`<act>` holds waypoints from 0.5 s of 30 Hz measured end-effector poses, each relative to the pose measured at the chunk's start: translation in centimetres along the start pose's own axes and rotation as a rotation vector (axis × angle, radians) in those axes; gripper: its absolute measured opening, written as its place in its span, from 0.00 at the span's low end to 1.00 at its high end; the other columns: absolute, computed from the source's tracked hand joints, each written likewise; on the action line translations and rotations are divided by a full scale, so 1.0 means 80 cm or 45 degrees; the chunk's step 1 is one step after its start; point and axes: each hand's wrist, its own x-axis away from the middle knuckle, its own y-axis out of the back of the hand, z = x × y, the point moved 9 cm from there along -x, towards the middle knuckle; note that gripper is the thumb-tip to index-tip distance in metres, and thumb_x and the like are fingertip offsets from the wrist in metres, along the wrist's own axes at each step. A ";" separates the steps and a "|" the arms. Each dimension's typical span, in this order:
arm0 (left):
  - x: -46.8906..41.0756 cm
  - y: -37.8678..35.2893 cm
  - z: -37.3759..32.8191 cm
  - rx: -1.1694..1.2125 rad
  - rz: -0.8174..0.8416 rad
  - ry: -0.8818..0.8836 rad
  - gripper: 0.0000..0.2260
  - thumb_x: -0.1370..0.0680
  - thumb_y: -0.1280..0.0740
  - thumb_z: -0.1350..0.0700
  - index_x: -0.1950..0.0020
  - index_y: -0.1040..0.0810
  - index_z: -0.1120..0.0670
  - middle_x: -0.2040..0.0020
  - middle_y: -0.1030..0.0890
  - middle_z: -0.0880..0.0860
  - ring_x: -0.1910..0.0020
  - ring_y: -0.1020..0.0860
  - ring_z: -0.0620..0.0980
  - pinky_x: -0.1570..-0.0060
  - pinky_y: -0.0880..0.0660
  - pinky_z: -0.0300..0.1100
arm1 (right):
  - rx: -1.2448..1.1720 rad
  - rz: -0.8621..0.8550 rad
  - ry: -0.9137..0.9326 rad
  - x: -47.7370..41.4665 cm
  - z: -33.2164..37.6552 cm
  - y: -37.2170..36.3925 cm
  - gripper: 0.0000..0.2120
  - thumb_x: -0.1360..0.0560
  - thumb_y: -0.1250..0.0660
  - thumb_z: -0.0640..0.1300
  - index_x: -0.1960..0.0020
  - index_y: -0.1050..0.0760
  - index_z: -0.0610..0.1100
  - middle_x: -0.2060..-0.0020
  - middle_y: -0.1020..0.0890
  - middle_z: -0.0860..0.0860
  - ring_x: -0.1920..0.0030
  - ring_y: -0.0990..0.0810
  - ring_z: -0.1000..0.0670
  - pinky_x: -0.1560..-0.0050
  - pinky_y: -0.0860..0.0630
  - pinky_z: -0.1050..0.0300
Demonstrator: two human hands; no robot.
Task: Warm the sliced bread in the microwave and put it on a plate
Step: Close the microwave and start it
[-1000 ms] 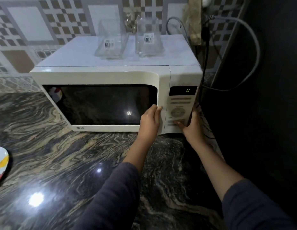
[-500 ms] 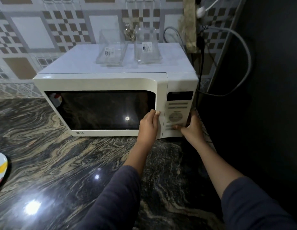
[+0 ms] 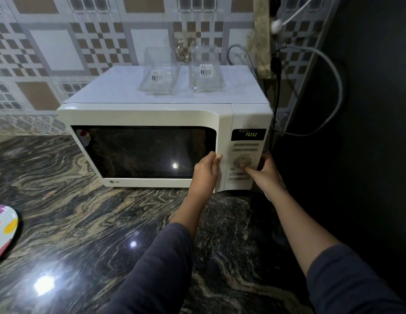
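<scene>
The white microwave (image 3: 152, 114) stands on the dark marbled counter with its door closed. Its window is dark, so no bread shows inside. The green display (image 3: 251, 134) reads about 100. My left hand (image 3: 206, 173) lies with fingers flat against the door's right edge. My right hand (image 3: 264, 172) wraps its fingers round the microwave's right side while the thumb presses the round control (image 3: 239, 160) on the panel. A white plate (image 3: 3, 232) with coloured dots lies at the far left edge of the counter.
Two clear plastic containers (image 3: 160, 73) (image 3: 206, 69) sit on top of the microwave. Cables (image 3: 333, 71) hang from a wall socket at the right, beside a dark wall. A patterned tile wall rises behind the counter (image 3: 84, 223).
My right thumb has moved up from the lower buttons to the round control. The display, blank half a second ago, now shows digits. My left hand stays on the door edge.
</scene>
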 end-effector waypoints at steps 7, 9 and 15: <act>0.005 0.000 -0.004 -0.097 0.075 0.038 0.13 0.19 0.45 0.54 0.57 0.30 0.61 0.63 0.27 0.55 0.64 0.30 0.50 0.68 0.37 0.36 | -0.078 -0.060 -0.022 0.007 -0.007 0.000 0.24 0.30 0.27 0.41 0.37 0.31 0.41 0.45 0.22 0.48 0.47 0.24 0.50 0.48 0.28 0.56; 0.013 -0.002 0.002 -0.279 0.131 0.012 0.10 0.19 0.45 0.55 0.54 0.30 0.60 0.58 0.27 0.56 0.60 0.29 0.51 0.62 0.33 0.42 | -0.051 -0.070 -0.016 0.013 -0.015 -0.002 0.21 0.27 0.30 0.40 0.37 0.31 0.40 0.44 0.22 0.46 0.46 0.24 0.49 0.49 0.30 0.58; 0.072 -0.015 0.087 -0.593 0.308 0.229 0.15 0.19 0.46 0.55 0.36 0.29 0.59 0.36 0.28 0.59 0.37 0.30 0.57 0.39 0.32 0.49 | 0.536 0.063 -0.182 0.061 -0.101 -0.025 0.26 0.21 0.42 0.46 0.26 0.43 0.42 0.28 0.35 0.42 0.29 0.36 0.43 0.32 0.37 0.50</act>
